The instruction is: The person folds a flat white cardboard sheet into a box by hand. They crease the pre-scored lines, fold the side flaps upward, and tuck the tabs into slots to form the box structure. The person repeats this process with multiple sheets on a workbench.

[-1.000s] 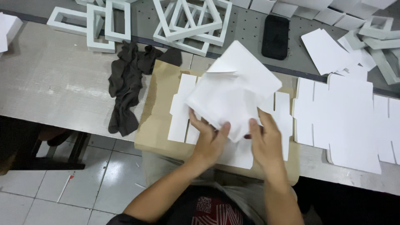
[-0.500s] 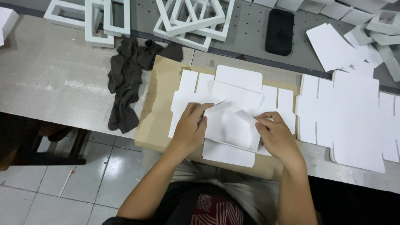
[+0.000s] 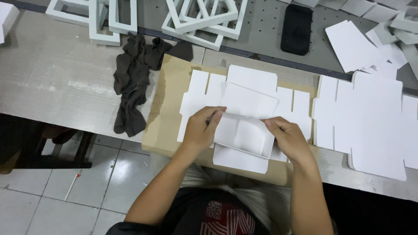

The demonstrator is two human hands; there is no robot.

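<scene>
Both hands have drawn closer together since half a second ago. The left hand (image 3: 201,129) and right hand (image 3: 291,140) each pinch a raised side of the white card blank (image 3: 244,130), now folded into a shallow, empty tray between the fingers. Its underside is hidden. Beyond the fingertips lies a brown cardboard sheet (image 3: 167,100), then a dark cloth (image 3: 133,82) and a black phone (image 3: 297,29).

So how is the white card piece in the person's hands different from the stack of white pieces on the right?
The card piece in hand is partly folded, its side walls raised into a shallow tray; the stack of flat blanks lies fully flat. The left hand and right hand pinch the folded piece at its ends, while nobody touches the stack. The folded piece sits over a brown cardboard sheet; the stack rests on the table. Both are white die-cut card.
</scene>
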